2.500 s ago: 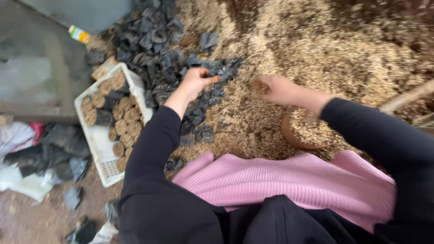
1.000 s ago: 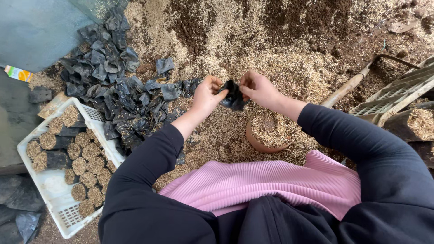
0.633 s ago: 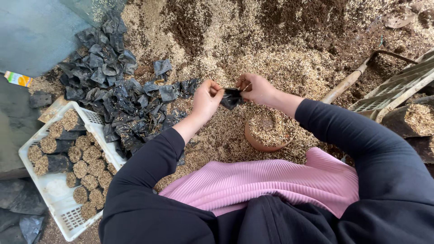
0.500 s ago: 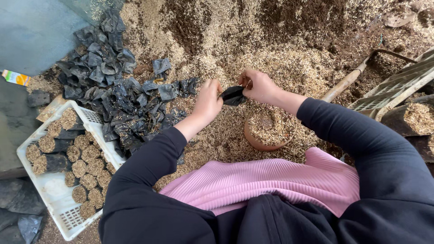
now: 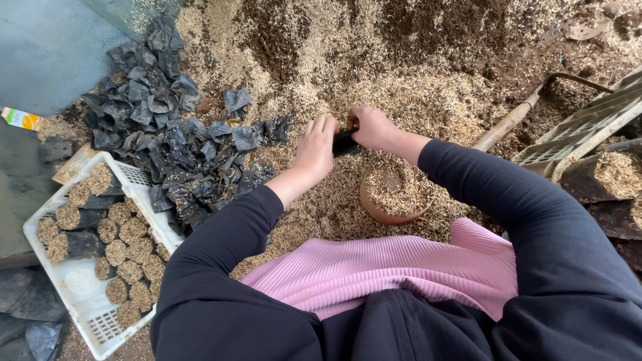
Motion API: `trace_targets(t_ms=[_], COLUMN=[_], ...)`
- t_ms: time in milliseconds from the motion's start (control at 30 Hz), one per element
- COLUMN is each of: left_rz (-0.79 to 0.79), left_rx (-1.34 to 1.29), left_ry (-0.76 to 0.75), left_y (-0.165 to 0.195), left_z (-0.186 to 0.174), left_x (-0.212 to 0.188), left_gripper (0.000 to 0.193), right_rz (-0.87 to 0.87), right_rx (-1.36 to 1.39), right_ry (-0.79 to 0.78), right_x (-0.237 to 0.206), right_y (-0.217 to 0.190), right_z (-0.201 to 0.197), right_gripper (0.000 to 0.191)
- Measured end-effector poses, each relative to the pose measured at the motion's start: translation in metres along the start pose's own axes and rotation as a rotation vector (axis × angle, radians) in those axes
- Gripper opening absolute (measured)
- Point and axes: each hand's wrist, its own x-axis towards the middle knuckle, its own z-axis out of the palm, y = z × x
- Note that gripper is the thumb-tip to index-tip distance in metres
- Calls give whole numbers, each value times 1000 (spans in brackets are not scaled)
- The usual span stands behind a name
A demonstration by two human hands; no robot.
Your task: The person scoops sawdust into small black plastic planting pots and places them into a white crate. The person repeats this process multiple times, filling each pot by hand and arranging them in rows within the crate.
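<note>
Both my hands meet over the heap of husk and soil mix [image 5: 414, 73]. My left hand [image 5: 317, 144] and my right hand [image 5: 371, 127] together grip one small black plastic bag [image 5: 343, 142], pressed low against the mix; most of the bag is hidden between my fingers. A pile of empty black bags [image 5: 167, 147] lies to the left of my left hand. A brown clay bowl [image 5: 391, 194] holding husk sits just below my right wrist.
A white plastic crate [image 5: 80, 281] at the lower left holds several filled bags. A wooden-handled tool [image 5: 515, 117] and another slatted crate [image 5: 588, 130] lie at the right. A grey slab [image 5: 47, 47] is at the upper left.
My left hand picked a bag from the black pile and brought it to my right hand. Both hands have since lowered the bag into the husk mix.
</note>
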Motion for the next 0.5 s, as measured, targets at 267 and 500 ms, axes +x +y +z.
trace_targets(t_ms=[267,500], left_rz=[-131,-554], left_rx=[-7,-215], left_ry=[-196,-297], left_y=[-19,-58], left_z=[4,4], left_x=[1,-8], left_gripper=[25,16], right_rz=[0,72], right_rx=[-72,205], right_ry=[-151,-306], right_x=[-8,-6], right_y=[-28,1], right_z=[-22,-23], right_gripper=[33,38])
